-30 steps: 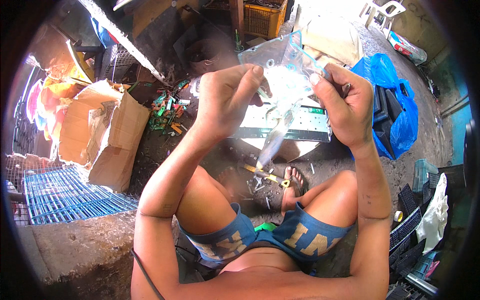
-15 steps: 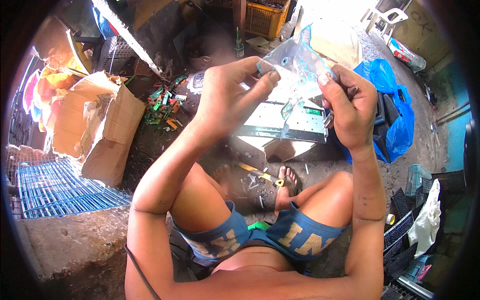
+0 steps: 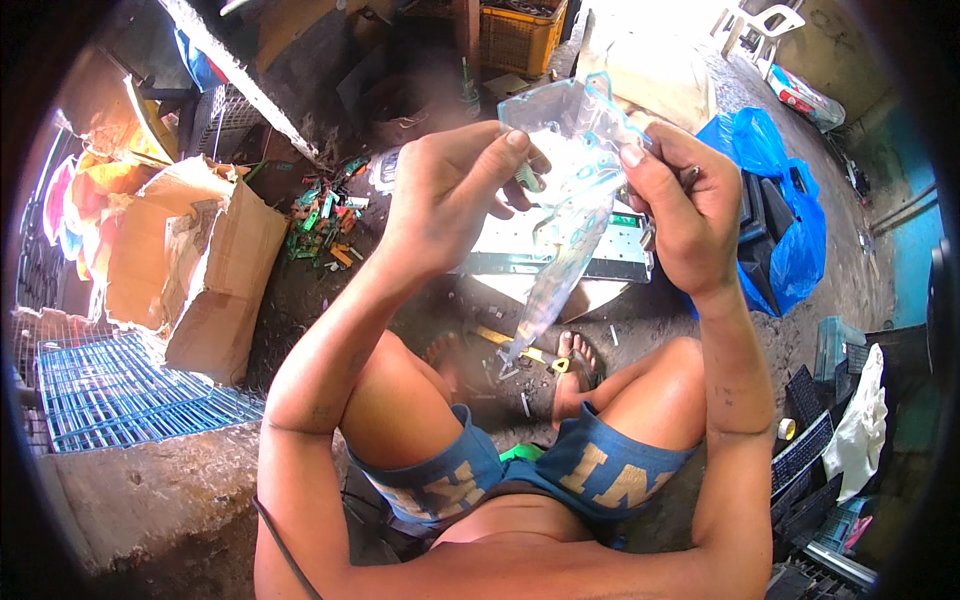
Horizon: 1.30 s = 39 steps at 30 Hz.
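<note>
A clear plastic membrane sheet [image 3: 545, 105] with blue-tinted edges and small round marks is raised in front of me. My left hand [image 3: 445, 190] is closed on its left side, with thumb and fingers pinching. Its right side is gripped between the thumb and fingers of my right hand [image 3: 690, 205]. A small dark thing shows among the right fingers; I cannot make out what it is. Part of the sheet hangs in a long strip toward my feet. Behind it lies a pale flat panel [image 3: 500, 240] with a dark edge and a green patch, partly hidden.
On the left stand a torn cardboard box [image 3: 225, 280] and a blue wire rack [image 3: 140, 385]. Small coloured scraps [image 3: 325, 220] lie beside the box. A yellow-handled tool [image 3: 515, 345] rests by my feet. Rightward are a blue plastic bag [image 3: 800, 220] and keyboards [image 3: 800, 450].
The membrane sheet has unfolded, and a long strip now hangs lower, down toward my feet. My left hand has shifted slightly left, and both hands still hold the sheet.
</note>
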Each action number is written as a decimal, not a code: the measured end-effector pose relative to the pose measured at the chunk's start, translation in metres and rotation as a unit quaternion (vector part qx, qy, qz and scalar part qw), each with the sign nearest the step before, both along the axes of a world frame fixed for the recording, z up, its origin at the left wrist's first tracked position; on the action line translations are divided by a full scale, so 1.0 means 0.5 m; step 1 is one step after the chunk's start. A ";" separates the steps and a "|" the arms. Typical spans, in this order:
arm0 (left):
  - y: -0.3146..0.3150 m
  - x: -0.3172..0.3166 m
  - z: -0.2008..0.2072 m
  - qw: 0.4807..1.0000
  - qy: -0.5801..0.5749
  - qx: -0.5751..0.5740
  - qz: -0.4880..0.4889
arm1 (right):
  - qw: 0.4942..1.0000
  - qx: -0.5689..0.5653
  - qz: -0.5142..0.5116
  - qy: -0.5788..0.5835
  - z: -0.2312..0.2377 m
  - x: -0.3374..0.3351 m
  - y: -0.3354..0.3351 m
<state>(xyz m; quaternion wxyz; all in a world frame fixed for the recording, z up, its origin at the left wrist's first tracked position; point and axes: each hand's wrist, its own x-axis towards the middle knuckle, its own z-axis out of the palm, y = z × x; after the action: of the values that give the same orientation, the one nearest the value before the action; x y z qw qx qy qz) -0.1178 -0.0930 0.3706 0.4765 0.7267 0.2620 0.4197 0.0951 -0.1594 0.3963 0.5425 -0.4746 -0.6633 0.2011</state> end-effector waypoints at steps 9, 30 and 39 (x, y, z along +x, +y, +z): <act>-0.009 -0.003 0.007 0.984 -0.088 -0.128 -0.086 | 0.994 -0.032 0.016 -0.108 0.001 -0.028 -0.010; 0.034 -0.044 -0.021 0.963 -0.078 -0.195 -0.170 | 0.969 0.003 -0.085 -0.231 -0.014 -0.028 0.001; -0.079 -0.022 -0.024 0.891 0.210 0.138 -0.379 | 0.983 -0.076 -0.116 -0.124 -0.011 0.060 0.040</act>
<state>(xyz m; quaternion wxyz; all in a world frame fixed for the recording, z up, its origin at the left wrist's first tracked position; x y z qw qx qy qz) -0.1286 -0.1324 0.3586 0.4284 0.9003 -0.0002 0.0766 0.1251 -0.1393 0.3907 0.4379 -0.6094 -0.6489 0.1260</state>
